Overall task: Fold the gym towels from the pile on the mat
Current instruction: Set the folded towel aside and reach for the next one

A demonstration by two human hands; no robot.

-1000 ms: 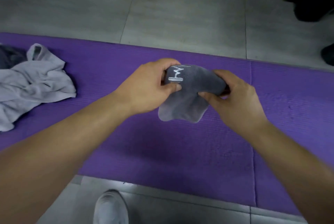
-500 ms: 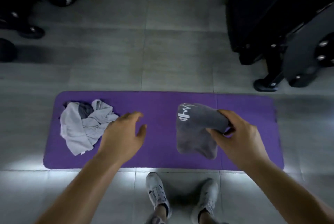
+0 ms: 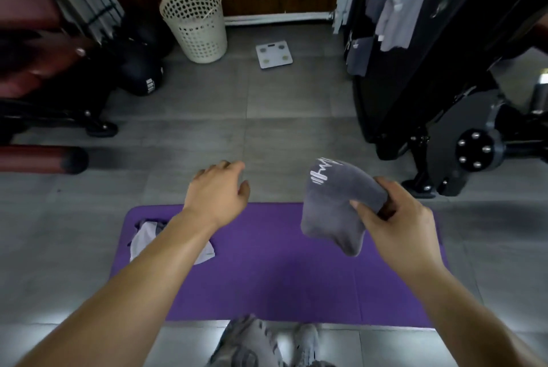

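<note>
A purple mat point(image 3: 267, 283) lies on the grey tiled floor in front of my feet. My right hand point(image 3: 397, 227) grips a folded dark grey towel point(image 3: 332, 209) with a white logo, held up in the air above the mat's right part. My left hand point(image 3: 218, 191) hovers over the mat's far edge with loosely curled fingers and holds nothing. A small pile of light grey towels point(image 3: 142, 236) sits on the mat's left end, partly hidden behind my left forearm.
A white perforated laundry basket point(image 3: 194, 25) stands at the back by the wall, a white bathroom scale point(image 3: 274, 55) lies on the floor beside it. Black gym machines point(image 3: 444, 117) stand at right, a bench and dark balls point(image 3: 139, 76) at left.
My left hand let go of the dark towel and moved away to the left. My right hand lifted the towel while I stood up, so the view now reaches the back wall.
</note>
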